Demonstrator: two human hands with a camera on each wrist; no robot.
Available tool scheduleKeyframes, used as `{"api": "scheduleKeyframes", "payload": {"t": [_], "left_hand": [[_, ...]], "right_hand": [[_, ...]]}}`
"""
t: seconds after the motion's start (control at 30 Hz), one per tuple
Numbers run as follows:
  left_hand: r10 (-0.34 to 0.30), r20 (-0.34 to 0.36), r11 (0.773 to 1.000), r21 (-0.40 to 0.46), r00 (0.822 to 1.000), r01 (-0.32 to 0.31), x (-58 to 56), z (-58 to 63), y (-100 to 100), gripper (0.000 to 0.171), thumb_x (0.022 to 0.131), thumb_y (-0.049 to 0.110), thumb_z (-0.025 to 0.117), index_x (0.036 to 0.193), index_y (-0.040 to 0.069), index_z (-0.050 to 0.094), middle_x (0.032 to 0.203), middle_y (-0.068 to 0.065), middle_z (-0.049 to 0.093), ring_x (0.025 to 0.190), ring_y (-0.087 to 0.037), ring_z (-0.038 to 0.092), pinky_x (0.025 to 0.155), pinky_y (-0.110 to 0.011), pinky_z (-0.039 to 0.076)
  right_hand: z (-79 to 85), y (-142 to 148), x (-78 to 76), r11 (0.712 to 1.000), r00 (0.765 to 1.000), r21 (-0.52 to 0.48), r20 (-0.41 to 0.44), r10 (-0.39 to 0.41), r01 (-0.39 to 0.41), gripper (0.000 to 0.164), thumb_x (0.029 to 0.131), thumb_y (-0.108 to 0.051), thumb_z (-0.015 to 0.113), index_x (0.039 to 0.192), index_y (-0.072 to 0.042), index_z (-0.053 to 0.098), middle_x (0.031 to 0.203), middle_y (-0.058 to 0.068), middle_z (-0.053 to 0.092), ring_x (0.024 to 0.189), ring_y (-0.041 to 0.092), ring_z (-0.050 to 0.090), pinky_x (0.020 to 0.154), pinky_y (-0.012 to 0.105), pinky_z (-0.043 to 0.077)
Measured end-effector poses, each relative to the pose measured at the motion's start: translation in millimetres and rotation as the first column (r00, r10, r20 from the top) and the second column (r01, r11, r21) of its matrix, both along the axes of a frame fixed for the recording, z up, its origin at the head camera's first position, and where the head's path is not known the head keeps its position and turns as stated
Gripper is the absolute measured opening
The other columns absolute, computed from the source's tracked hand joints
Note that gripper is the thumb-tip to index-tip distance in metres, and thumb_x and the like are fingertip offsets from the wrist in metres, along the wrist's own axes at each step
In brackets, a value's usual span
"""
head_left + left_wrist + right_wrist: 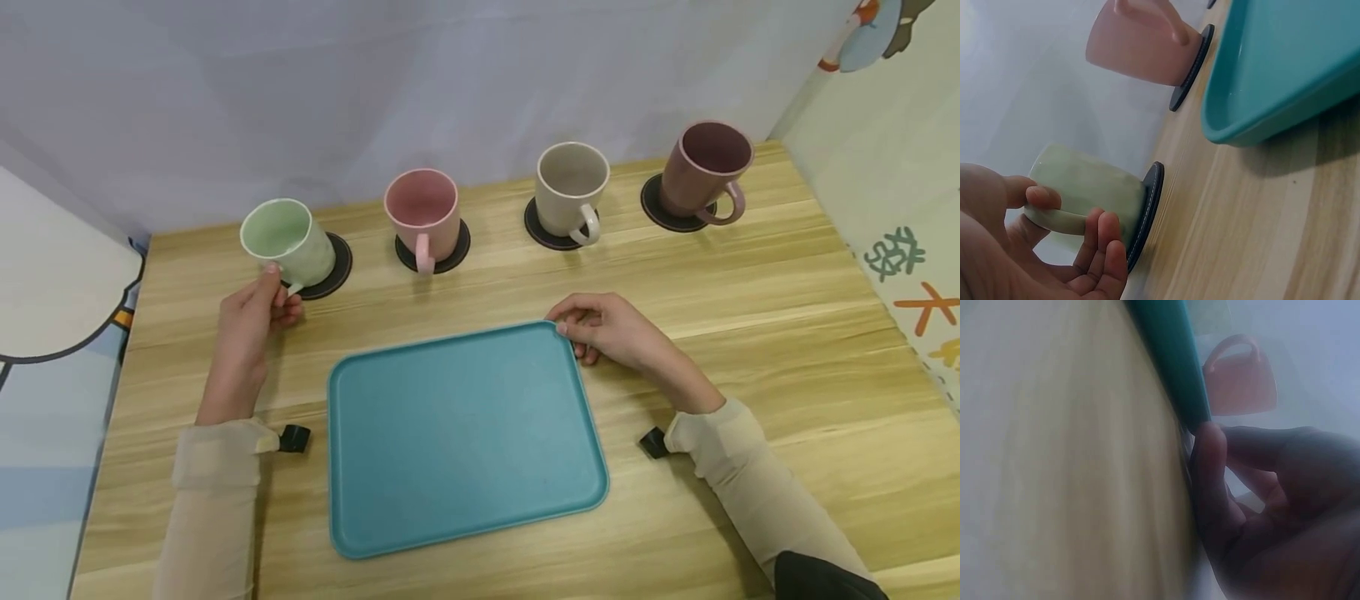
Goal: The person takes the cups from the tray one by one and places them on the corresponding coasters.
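At the left of the wooden table a pale green mug (303, 257) stands on a round black coaster (342, 267). My left hand (247, 329) holds its handle (1060, 220) between thumb and fingers, as the left wrist view shows. A rectangular teal tray (465, 433) lies flat in front of me, with nothing on it. At the tray's far right corner, my right hand (618, 333) pinches the rim between thumb and fingertips. In the right wrist view the thumb and fingers meet at the tray's edge (1175, 369).
Along the back stand a pink mug (438, 233), an off-white mug (558, 204) and a maroon mug (686, 183), each on its own black coaster. A pale cloth wall (450, 83) rises right behind them. A printed wall panel (900, 183) borders the table's right side.
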State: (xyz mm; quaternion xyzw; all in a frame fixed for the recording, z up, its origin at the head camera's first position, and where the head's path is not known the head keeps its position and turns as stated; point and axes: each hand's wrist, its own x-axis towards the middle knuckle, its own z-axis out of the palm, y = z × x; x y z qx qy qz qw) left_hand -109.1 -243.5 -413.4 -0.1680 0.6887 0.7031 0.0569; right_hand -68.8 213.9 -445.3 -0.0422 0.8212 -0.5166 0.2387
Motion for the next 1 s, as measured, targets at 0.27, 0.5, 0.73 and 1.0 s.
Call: {"api": "scheduleKeyframes", "payload": {"t": [0.27, 0.5, 0.73, 1.0], "left_hand": [[-0.001, 0.020, 0.999, -0.048, 1.000, 0.002, 0.2, 0.9, -1.0, 0.046, 0.106, 0.041, 0.057, 0.071, 0.010, 0.056, 0.071, 0.007, 0.069, 0.067, -0.005, 0.065, 0.068, -0.017, 0.055], [0.002, 0.014, 0.999, -0.050, 1.000, -0.001, 0.3, 1.1, -0.3, 0.047, 0.105, 0.041, 0.058, 0.070, 0.011, 0.056, 0.070, 0.007, 0.069, 0.066, -0.005, 0.065, 0.068, -0.017, 0.055], [-0.007, 0.009, 0.998, -0.066, 1.000, 0.008, -0.1, 1.6, -0.3, 0.047, 0.105, 0.043, 0.058, 0.071, 0.010, 0.056, 0.071, 0.006, 0.069, 0.067, -0.006, 0.066, 0.068, -0.018, 0.056], [-0.064, -0.035, 0.985, -0.164, 0.997, 0.058, 5.1, 2.1, -4.5, 0.039, 0.108, 0.040, 0.052, 0.087, 0.009, 0.062, 0.081, 0.010, 0.071, 0.072, -0.005, 0.069, 0.072, -0.017, 0.057]], "right_hand": [[0.0, 0.0, -1.8, 1.000, 1.000, -0.008, 0.007, 0.000, 0.000, 0.021, 0.105, -0.013, 0.061, 0.123, -0.007, 0.071, 0.087, 0.012, 0.062, 0.068, 0.018, 0.061, 0.060, 0.030, 0.055], [3.8, 0.0, -1.3, 1.000, 1.000, -0.010, 0.003, 0.006, -0.006, 0.022, 0.104, -0.014, 0.062, 0.123, -0.006, 0.071, 0.087, 0.012, 0.063, 0.068, 0.017, 0.061, 0.059, 0.030, 0.055], [3.6, 0.7, -1.3, 1.000, 1.000, -0.010, 0.001, -0.003, 0.003, 0.022, 0.104, -0.014, 0.062, 0.122, -0.006, 0.071, 0.086, 0.011, 0.063, 0.067, 0.017, 0.061, 0.059, 0.030, 0.055], [-0.6, -1.1, 0.0, 1.000, 1.000, -0.018, -0.002, -0.013, 0.013, 0.021, 0.104, -0.013, 0.062, 0.122, -0.006, 0.071, 0.086, 0.012, 0.063, 0.067, 0.018, 0.061, 0.058, 0.030, 0.055]]}}
